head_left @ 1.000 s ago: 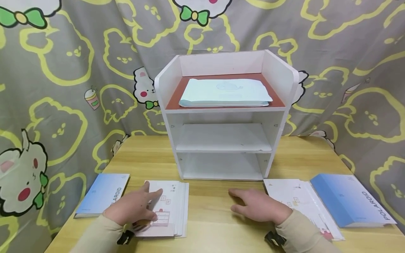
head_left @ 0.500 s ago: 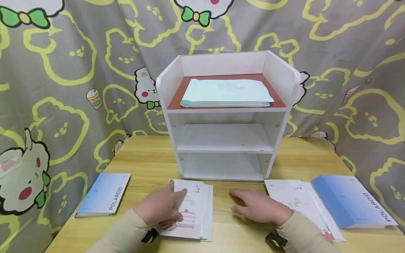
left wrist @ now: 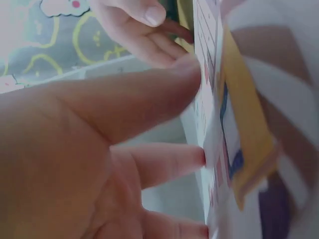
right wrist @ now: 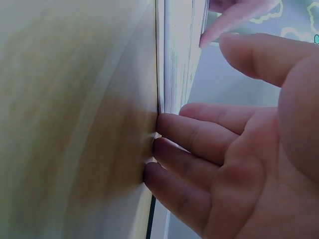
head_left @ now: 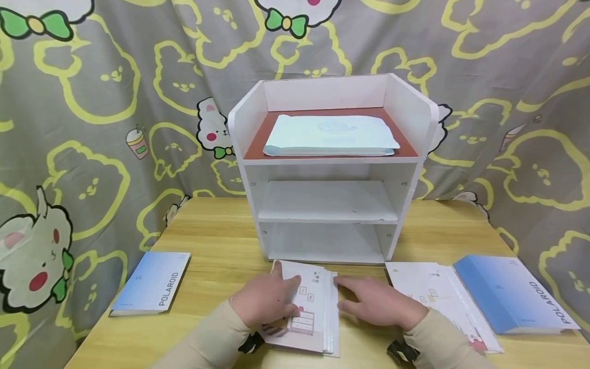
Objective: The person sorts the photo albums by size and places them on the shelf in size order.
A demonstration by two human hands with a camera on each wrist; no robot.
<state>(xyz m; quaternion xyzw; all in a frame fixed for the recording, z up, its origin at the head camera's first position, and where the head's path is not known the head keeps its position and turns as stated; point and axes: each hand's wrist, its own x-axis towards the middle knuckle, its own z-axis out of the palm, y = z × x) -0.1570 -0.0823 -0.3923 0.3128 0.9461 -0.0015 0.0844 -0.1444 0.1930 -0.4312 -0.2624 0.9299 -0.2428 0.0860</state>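
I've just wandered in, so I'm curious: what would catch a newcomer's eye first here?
Probably the white shelf standing on the table, with a pale blue packet on top. Behind it hangs a grey curtain covered in yellow cartoon outlines. In front, the left hand rests on a stack of papers, and the right hand is at the stack's right edge.

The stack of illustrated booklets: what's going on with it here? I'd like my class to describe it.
A person rests their left hand on top of the stack of illustrated booklets, while their right hand is at its right edge, fingers extended. The stack lies on the table, in front of a white shelf unit, with a blue POLAROID book off to the left.
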